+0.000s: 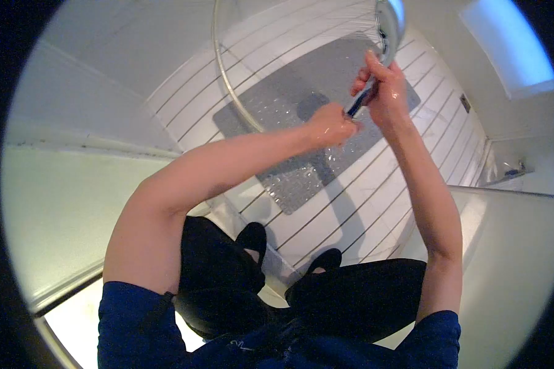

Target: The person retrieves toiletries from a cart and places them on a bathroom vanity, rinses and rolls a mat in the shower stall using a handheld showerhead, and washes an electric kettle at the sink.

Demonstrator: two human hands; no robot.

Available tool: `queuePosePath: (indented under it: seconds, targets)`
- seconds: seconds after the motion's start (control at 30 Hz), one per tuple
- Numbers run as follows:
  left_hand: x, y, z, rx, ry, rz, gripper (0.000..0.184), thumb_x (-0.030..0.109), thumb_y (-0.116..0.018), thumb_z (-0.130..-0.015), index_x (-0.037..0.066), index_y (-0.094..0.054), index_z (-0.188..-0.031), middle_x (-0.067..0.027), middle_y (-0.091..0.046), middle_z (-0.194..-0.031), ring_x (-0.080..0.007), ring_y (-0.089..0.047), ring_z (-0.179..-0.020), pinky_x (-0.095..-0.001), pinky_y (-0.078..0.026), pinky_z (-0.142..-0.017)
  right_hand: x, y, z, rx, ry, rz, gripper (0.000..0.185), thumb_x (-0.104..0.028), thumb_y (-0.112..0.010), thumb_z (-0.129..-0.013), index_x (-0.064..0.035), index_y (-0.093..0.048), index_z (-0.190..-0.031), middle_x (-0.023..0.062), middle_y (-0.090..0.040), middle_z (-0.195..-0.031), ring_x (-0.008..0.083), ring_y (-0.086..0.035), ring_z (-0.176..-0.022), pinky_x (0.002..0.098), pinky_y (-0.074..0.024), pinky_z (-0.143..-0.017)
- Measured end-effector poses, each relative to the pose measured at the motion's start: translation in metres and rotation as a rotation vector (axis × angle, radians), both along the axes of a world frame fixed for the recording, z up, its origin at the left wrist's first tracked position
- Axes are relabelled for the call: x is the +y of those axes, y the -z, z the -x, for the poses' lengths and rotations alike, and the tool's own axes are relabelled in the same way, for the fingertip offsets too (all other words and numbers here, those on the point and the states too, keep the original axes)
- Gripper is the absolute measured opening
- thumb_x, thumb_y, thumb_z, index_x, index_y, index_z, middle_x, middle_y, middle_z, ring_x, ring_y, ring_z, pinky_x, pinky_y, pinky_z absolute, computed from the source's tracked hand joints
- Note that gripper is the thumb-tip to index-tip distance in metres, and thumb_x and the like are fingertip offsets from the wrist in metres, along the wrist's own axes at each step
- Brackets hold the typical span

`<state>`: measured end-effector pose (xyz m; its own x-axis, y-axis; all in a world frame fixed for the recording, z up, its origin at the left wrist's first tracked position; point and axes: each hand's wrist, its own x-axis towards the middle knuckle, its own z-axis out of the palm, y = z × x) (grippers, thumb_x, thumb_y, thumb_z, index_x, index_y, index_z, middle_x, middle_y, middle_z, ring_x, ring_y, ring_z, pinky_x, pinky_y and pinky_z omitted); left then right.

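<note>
Above a white shower floor (385,184) marked with dark parallel lines, a handheld shower head (390,31) is held out in front of a person seen from their own viewpoint, near the top of the view and right of center. Thin streaks of water spray from its face toward the left. The right hand (385,89) is clamped around the upper handle, just below the head, with its thumb and fingers wet. The left hand (332,126) is closed around the lower end of the same handle, nearer the body, and a short shiny stretch of handle shows between the two hands. A pale hose (224,80) curves down from the top edge and passes out of sight behind the left forearm. Beneath the hands, a gray bath mat (289,190) lies at an angle on the floor, glistening with water. Below are bare forearms, dark blue short sleeves (135,323), black pants (363,295) and black shoes (327,260). At the far right, a small corner ledge (514,177) holds items too blurred to identify.
</note>
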<state>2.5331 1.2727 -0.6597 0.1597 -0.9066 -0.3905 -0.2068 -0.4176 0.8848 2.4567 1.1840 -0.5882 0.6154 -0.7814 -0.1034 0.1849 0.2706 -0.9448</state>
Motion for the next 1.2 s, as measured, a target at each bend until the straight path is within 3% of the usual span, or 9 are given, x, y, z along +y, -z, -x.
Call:
queuePosePath:
  seconds: [0.17, 0.3, 0.53, 0.67, 0.8, 0.87, 1.0, 1.07, 1.2]
  targets:
    - [-0.017, 0.033, -0.092, -0.571, 0.361, 0.528, 0.046, 0.036, -0.075, -0.067, 0.004, -0.063, -0.097, -0.0107, -0.062, -0.084, -0.0186, -0.059, -0.071, -0.0327, -0.048, -0.058, -0.007, 0.037, 0.029, 0.216, -0.109, 0.466, 0.024, -0.02, -0.067, -0.081, -0.0064, -0.047, -0.081, 0.0034, -0.051, -0.059, 0.0113, -0.05, -0.047, 0.0262, -0.0413, -0.042]
    - [0.012, 0.021, -0.152, -0.035, -0.281, -0.029, 0.031, 0.028, -0.069, -0.076, 0.009, -0.059, -0.098, -0.0032, -0.059, -0.082, -0.0159, -0.059, -0.071, -0.0327, -0.049, -0.061, 0.037, 0.074, 0.054, 0.527, -0.421, 0.998, 0.028, -0.02, -0.07, -0.074, -0.005, -0.05, -0.086, 0.0064, -0.053, -0.057, 0.0174, -0.054, -0.05, 0.031, -0.0437, -0.05]
    - [0.032, 0.041, -0.138, 0.029, 0.011, -0.139, 0.02, 0.025, -0.062, -0.082, 0.012, -0.057, -0.096, -0.0023, -0.058, -0.083, -0.0148, -0.059, -0.071, -0.0336, -0.048, -0.06, 0.11, 0.125, 0.079, 0.783, -1.439, 1.333, 0.031, -0.029, -0.063, -0.073, -0.0078, -0.053, -0.094, 0.0188, -0.061, -0.068, 0.0377, -0.061, -0.068, 0.0468, -0.048, -0.062]
    - [0.032, 0.052, -0.133, 0.027, 0.035, -0.107, 0.019, 0.027, -0.059, -0.084, 0.011, -0.057, -0.095, -0.0028, -0.058, -0.084, -0.0148, -0.058, -0.071, -0.033, -0.048, -0.058, 0.062, 0.151, 0.114, 1.157, -1.386, 1.348, 0.026, -0.027, -0.06, -0.073, -0.0121, -0.057, -0.094, 0.0166, -0.062, -0.069, 0.0361, -0.062, -0.066, 0.0461, -0.0487, -0.057]
    - [0.028, 0.072, -0.121, 0.349, -0.129, -0.2, 0.016, 0.021, -0.059, -0.081, 0.01, -0.06, -0.092, -0.0035, -0.058, -0.082, -0.0156, -0.058, -0.072, -0.0339, -0.049, -0.067, 0.055, 0.099, 0.091, 1.03, -0.918, 1.285, 0.029, -0.027, -0.063, -0.075, -0.0078, -0.053, -0.094, 0.0161, -0.06, -0.068, 0.0343, -0.061, -0.065, 0.0443, -0.0469, -0.057]
    - [0.031, 0.068, -0.103, 0.246, 0.043, 0.085, 0.02, 0.023, -0.061, -0.079, 0.008, -0.06, -0.092, -0.0047, -0.06, -0.084, -0.0183, -0.059, -0.075, -0.0345, -0.048, -0.072, 0.059, 0.08, 0.068, 0.895, -0.808, 1.15, 0.03, -0.028, -0.064, -0.075, -0.0071, -0.052, -0.093, 0.0159, -0.06, -0.067, 0.0353, -0.06, -0.064, 0.0446, -0.0465, -0.057]
    - [0.02, 0.093, -0.117, -0.009, 0.433, 0.317, 0.046, 0.031, -0.069, -0.075, 0.013, -0.056, -0.116, -0.007, -0.061, -0.105, -0.024, -0.059, -0.095, -0.0362, -0.047, -0.078, 0.033, 0.069, 0.058, 0.829, -0.739, 1.06, 0.031, -0.03, -0.065, -0.075, -0.0059, -0.051, -0.089, 0.0154, -0.061, -0.07, 0.0361, -0.06, -0.066, 0.045, -0.0464, -0.059]
    - [0.041, 0.127, -0.122, -0.646, 0.523, 0.125, 0.048, 0.032, -0.077, -0.063, 0.006, -0.057, -0.099, -0.0135, -0.061, -0.097, -0.0301, -0.059, -0.091, -0.0409, -0.047, -0.079, 0.017, 0.072, 0.073, 0.976, -0.786, 1.147, 0.032, -0.031, -0.065, -0.075, -0.0057, -0.051, -0.089, 0.0149, -0.061, -0.07, 0.0365, -0.06, -0.066, 0.0455, -0.0467, -0.06]
    - [0.097, 0.14, -0.134, -1.107, 1.206, 0.18, 0.083, 0.043, -0.083, -0.046, 0.012, -0.044, -0.113, -0.0109, -0.051, -0.106, -0.0297, -0.049, -0.105, -0.0437, -0.046, -0.072, 0.016, 0.087, 0.11, 1.195, -0.819, 1.23, 0.031, -0.03, -0.065, -0.074, -0.0055, -0.052, -0.088, 0.0153, -0.061, -0.066, 0.0364, -0.061, -0.066, 0.046, -0.0476, -0.06]
